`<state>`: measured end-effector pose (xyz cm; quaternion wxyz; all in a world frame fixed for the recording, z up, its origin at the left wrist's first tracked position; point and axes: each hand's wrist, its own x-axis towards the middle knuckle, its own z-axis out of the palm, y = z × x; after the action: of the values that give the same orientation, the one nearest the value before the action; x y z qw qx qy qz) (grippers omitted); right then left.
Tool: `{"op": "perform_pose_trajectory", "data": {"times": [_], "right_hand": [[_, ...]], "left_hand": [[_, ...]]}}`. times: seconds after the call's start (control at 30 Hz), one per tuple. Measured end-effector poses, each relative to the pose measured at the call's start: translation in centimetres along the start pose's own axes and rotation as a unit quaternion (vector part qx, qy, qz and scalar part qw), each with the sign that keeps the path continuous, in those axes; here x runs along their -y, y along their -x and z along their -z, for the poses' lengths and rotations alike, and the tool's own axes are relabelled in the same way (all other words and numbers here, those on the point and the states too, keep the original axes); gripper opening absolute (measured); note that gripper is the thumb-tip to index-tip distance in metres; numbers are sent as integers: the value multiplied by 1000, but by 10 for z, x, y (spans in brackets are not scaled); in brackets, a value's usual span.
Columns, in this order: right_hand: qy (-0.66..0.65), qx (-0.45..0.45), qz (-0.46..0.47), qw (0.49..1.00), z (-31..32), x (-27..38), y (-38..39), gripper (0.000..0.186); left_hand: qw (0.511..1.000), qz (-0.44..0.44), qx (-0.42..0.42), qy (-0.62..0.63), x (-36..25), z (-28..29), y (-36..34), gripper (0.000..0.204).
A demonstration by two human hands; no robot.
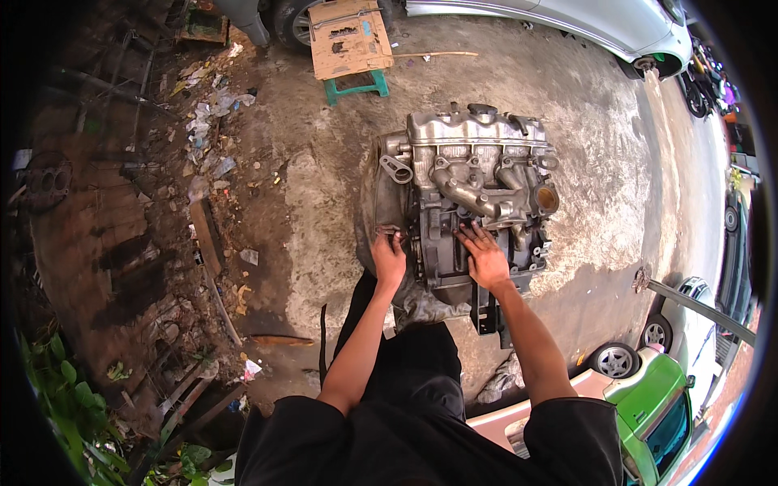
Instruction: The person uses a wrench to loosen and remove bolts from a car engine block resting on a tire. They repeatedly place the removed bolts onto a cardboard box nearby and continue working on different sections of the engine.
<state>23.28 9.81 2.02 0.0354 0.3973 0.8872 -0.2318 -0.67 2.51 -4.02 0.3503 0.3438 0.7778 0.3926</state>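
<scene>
A grey metal car engine point(478, 150) stands on the ground right in front of me, its ribbed top cover facing away and a curved exhaust manifold point(474, 194) along my side. My left hand point(389, 257) is at the engine's left edge, fingers curled and thumb drawn in to the fingertips. Whatever may be between those fingertips is too small to make out. My right hand point(485, 257) rests on the engine's near side below the manifold, fingers stretched out. A black bracket point(486, 312) hangs at the engine's near edge, under my right wrist.
Dark sheeting point(377, 202) lies under the engine's left side. Beyond it stands a green stool point(356, 85) topped with cardboard point(344, 44) bearing tools. Litter and wood scraps point(207, 231) cover the left ground. Cars are parked ahead and right, including a green vehicle point(648, 413).
</scene>
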Motion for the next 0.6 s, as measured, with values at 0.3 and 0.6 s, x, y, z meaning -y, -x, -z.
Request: {"op": "perform_pose_trajectory", "data": {"times": [0.3,0.6], "right_hand": [[2,-16,8,1000,-5,-3,2,66],[-1,-26,16,1000,-4,-3,2,64]], "left_hand": [[996,-86,-20,-30,-22,-13,54,16],[988,-99,-25,-113,-11,-17,51,32]]}}
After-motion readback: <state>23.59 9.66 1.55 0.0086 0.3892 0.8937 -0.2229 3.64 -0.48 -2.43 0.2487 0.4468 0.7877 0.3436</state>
